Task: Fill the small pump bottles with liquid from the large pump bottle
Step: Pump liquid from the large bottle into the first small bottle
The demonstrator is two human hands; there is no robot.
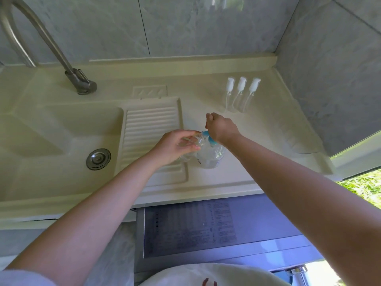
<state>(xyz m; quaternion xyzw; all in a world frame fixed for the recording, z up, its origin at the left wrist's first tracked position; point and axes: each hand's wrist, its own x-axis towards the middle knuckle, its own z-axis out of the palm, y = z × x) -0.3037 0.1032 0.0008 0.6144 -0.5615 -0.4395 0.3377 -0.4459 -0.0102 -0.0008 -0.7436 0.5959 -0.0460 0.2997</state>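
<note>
Step in hand: filling 1 small clear plastic bottle [188, 150], judged. Left hand [175, 146] fingers curl round it, tilted, mouth just beside the teal pump head [210, 138] of the large clear pump bottle [210, 154]. Right hand [221, 127] rests on that pump, fingers curled; grip detail unclear. Beyond the right knuckles stand 3 small white-capped bottles [241, 93]. Next: keep the mouth under the spout, press steadily.
</note>
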